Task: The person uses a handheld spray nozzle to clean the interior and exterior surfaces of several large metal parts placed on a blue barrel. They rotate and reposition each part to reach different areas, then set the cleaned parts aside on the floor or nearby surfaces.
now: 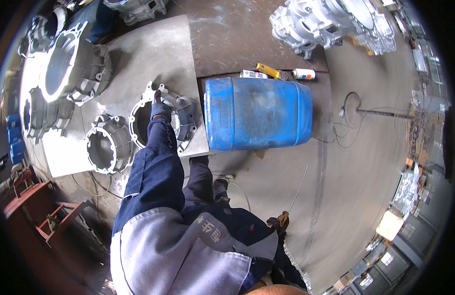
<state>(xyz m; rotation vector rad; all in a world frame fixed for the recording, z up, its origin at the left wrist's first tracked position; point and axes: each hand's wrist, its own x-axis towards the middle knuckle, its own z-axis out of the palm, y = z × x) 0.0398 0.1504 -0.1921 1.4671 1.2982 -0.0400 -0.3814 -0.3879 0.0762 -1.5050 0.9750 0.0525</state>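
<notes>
My left hand, in a dark glove, grips the upper rim of a ring-shaped cast metal housing. That housing stands on the pale metal tabletop, its wide opening facing left; my sleeve hides part of it. Low on the right, my right hand is closed on an air blow gun with a long thin nozzle pointing up and away over the floor. A coiled hose runs beside my right arm. Just left of the gripped housing sits a smaller round housing.
A big blue plastic drum lies right of the gripped housing. Behind it are a spray can and a yellow-handled tool. More castings stand far left and far right. Cables trail on the floor.
</notes>
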